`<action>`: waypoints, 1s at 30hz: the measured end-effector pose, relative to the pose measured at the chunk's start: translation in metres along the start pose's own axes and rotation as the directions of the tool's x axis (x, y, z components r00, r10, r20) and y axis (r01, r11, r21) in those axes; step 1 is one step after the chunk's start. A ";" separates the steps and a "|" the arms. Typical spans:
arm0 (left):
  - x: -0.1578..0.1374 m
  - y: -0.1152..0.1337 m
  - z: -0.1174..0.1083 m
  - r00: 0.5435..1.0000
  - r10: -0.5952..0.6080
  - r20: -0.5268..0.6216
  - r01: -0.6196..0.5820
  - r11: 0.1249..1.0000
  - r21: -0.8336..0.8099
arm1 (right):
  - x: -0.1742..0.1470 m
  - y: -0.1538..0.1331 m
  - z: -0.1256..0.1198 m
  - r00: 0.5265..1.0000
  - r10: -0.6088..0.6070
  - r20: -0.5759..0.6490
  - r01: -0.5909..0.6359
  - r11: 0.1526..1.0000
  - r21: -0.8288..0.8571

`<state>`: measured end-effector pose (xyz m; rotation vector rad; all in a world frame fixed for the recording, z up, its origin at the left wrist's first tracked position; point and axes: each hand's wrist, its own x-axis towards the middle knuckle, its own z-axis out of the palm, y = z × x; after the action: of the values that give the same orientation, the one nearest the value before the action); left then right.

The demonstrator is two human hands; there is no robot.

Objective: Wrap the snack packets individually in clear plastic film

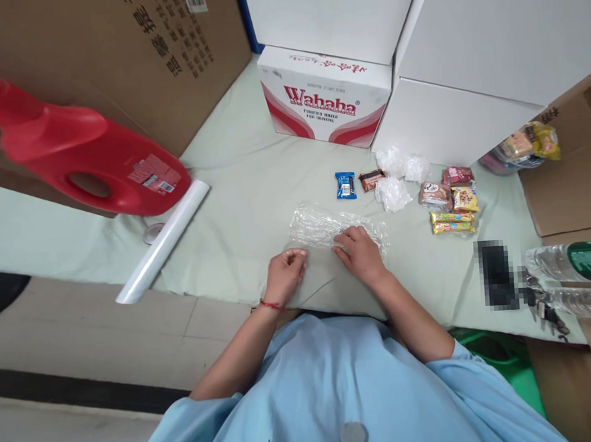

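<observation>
A crinkled sheet of clear plastic film point(312, 225) lies on the cloth in front of me. My right hand point(361, 253) is on its near right part, fingers bent and thumb and forefinger closed around some of the film. My left hand point(285, 275) is just below the film's near left edge. Its fingertips are curled together in a pinch, and what they hold, if anything, is too small to make out. Beyond the film lie a blue snack packet point(346, 186), a brown snack packet point(372, 179) and several crumpled clear plastic wads point(393, 195).
Several wrapped snacks point(435, 196) lie to the right, near a blurred dark object point(498, 275), keys point(546, 316) and plastic bottles point(553, 262). At left are a red jug point(91, 153) and a white roll point(164, 242). A Wahaha carton point(325, 99) stands at the back.
</observation>
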<state>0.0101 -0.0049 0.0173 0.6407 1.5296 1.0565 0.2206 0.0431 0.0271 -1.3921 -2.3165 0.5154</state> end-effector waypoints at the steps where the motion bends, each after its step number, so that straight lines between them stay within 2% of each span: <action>1: -0.001 -0.001 0.007 0.999 -0.039 0.035 0.040 0.999 -0.013 | 0.004 0.000 0.003 0.999 -0.006 0.035 0.007 0.999 -0.032; 4: 0.002 -0.001 0.024 0.994 -0.081 0.072 0.084 0.996 -0.039 | 0.010 0.000 0.009 0.995 -0.002 0.102 0.010 0.997 -0.080; 8: 0.010 0.002 0.038 0.993 -0.092 0.078 0.100 0.989 -0.105 | 0.004 -0.003 0.008 0.998 0.033 0.061 -0.031 0.999 -0.032; 10: 0.012 0.003 0.042 0.994 -0.074 0.075 0.084 0.985 -0.149 | -0.001 -0.004 0.005 0.999 0.038 0.020 -0.039 0.998 0.044; 13: 0.011 0.004 0.044 0.996 -0.042 0.083 0.059 0.976 -0.211 | -0.006 -0.004 0.001 0.996 0.081 -0.034 -0.070 0.963 0.262; 16: 0.007 0.005 0.043 0.994 -0.026 0.103 0.052 0.965 -0.257 | -0.008 -0.001 -0.002 0.972 0.235 0.019 -0.210 0.827 0.521; 19: 0.003 0.009 0.037 0.994 -0.011 0.109 0.044 0.953 -0.301 | -0.006 0.000 -0.003 0.924 0.367 0.109 -0.342 0.663 0.665; 21: 0.002 0.013 0.031 0.992 -0.004 0.125 0.047 0.936 -0.348 | -0.005 0.000 -0.006 0.906 0.415 0.088 -0.346 0.601 0.721; 24: 0.002 0.020 0.021 0.977 -0.011 0.212 0.111 0.877 -0.467 | -0.002 0.000 -0.014 0.883 0.469 0.026 -0.296 0.512 0.807; 27: 0.005 0.025 0.014 0.967 -0.010 0.255 0.151 0.829 -0.539 | -0.001 0.000 -0.025 0.849 0.523 0.077 -0.287 0.334 0.898; 30: 0.012 0.029 0.005 0.978 0.003 0.207 0.116 0.819 -0.562 | -0.001 0.007 -0.035 0.813 0.563 0.148 -0.282 0.158 0.946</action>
<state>0.0084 0.0196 0.0372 0.2610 0.9700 1.2873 0.2438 0.0491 0.0539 -1.2517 -0.8531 1.5003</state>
